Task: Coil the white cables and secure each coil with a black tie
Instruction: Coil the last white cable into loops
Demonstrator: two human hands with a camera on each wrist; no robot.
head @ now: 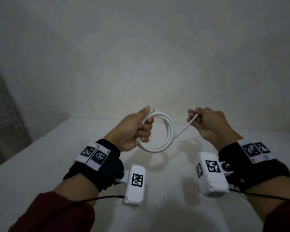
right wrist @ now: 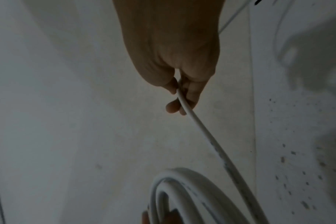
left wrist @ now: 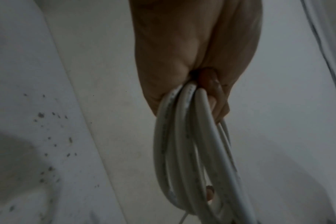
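Nearby, white table, shelving, wall.

Dark red sleeves, black wristbands, white marker-tagged wrist cameras

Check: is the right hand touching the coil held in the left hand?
Apart. The head view shows the right hand pinching only the free end, with a straight run of cable spanning the gap to the coil gripped by the left hand.

Table bare below — shelf far left.
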